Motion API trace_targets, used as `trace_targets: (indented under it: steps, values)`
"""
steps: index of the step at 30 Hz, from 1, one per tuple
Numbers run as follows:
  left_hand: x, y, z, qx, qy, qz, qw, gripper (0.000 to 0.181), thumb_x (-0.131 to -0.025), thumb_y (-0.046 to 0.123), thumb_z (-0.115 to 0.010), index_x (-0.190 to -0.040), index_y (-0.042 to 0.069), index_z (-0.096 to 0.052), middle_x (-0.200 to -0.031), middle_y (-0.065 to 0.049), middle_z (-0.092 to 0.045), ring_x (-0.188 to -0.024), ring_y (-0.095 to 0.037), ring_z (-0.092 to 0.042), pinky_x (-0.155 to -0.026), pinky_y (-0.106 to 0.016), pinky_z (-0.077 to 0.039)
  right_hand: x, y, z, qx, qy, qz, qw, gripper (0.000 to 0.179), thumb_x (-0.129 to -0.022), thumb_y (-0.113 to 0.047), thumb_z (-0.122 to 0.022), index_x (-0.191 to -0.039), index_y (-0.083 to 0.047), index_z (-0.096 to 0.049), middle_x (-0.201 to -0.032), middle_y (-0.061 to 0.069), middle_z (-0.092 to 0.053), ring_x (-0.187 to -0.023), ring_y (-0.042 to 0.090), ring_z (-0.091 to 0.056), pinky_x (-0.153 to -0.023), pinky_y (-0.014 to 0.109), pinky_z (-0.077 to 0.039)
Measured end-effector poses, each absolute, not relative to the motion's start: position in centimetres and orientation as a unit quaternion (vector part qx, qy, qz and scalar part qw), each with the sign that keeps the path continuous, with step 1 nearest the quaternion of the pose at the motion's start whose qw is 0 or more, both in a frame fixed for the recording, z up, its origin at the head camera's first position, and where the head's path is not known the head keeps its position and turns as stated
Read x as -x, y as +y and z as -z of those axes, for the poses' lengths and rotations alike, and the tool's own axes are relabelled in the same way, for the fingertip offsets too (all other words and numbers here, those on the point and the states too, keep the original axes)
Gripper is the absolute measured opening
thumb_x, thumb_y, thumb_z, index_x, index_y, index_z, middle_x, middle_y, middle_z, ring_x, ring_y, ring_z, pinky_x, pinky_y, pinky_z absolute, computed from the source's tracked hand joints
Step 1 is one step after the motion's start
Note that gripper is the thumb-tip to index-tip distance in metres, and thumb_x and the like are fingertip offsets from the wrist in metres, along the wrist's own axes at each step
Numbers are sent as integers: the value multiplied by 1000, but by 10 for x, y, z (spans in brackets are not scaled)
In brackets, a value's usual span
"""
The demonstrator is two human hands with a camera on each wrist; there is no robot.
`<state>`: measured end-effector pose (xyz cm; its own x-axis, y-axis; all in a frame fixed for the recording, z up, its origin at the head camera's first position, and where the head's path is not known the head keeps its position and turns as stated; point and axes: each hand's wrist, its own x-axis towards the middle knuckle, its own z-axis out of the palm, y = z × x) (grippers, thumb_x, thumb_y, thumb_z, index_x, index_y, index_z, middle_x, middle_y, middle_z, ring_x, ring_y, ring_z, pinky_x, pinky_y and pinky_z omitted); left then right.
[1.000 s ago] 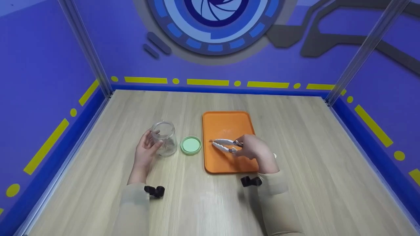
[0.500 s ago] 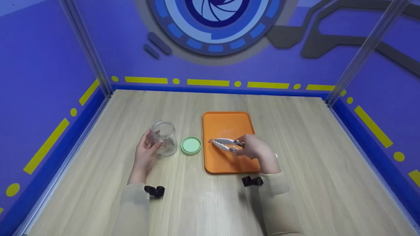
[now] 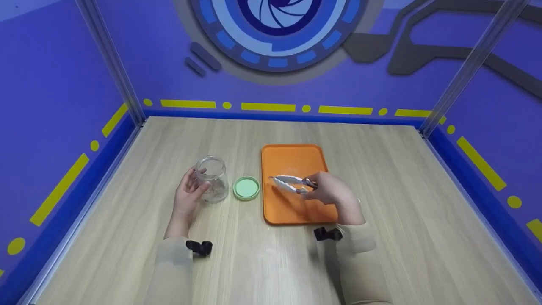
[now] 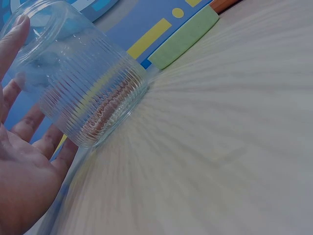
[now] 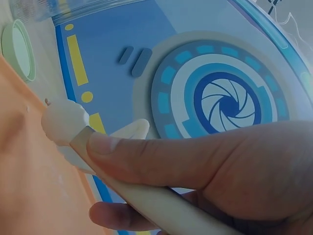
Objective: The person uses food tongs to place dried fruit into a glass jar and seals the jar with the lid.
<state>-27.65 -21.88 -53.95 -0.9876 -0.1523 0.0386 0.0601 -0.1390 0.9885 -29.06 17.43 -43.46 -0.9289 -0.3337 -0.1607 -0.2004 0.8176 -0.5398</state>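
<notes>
My left hand (image 3: 186,205) holds a clear ribbed glass jar (image 3: 216,190), thumb on the near side and fingers behind. The jar stands upright and lidless on the table, with something reddish-brown (image 4: 110,107) showing low through its glass. Over the orange tray (image 3: 296,159), my right hand (image 3: 332,192) grips a pair of tongs (image 3: 290,181) with pale scalloped heads. A small brownish piece (image 5: 47,102) shows at the tongs' tips, which point left toward the lid and jar. The tongs' heads hide part of this piece.
A round light green lid (image 3: 246,188) lies between jar and tray. Wood-grain tabletop (image 3: 237,262) surrounds these things. Blue printed panels (image 3: 161,51) with metal corner posts stand at the back and both sides.
The tongs' tips have come together at the small brownish piece and risen slightly from the tray. The right hand shifts a little up and right. The left hand and jar stay still.
</notes>
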Motion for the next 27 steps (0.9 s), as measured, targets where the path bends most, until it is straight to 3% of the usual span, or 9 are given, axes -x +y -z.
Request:
trace_targets:
  steps: [8, 16, 27]
  values:
    - [277, -220, 540, -29, -650, 756, 68, 74, -96, 12, -72, -158, 17, -33, -158, -5, -46, -148, -19, -41, -127, -35, -34, 290, 175, 431, 153, 938, 289, 115, 30, -85, -20, -84, -113, -12, -75, -70, -1, -58, -54, 12, -49, -49, 23, -40]
    - [276, -220, 541, -29, -650, 757, 67, 71, -97, 12, -72, -157, 19, -35, -159, -3, -46, -149, -18, -40, -128, -37, -34, 289, 174, 430, 196, 925, 315, 80, 20, -87, -17, -81, -105, -13, -73, -68, -1, -51, -54, 12, -45, -50, 24, -36]
    - [275, -220, 540, -33, -649, 757, 66, 74, -96, 15, -74, -158, 19, -34, -160, -3, -45, -152, -20, -38, -128, -37, -33, 286, 161, 427, 234, 914, 330, 37, 30, -90, -23, -81, -119, -17, -73, -85, -1, -65, -66, 15, -53, -54, 24, -41]
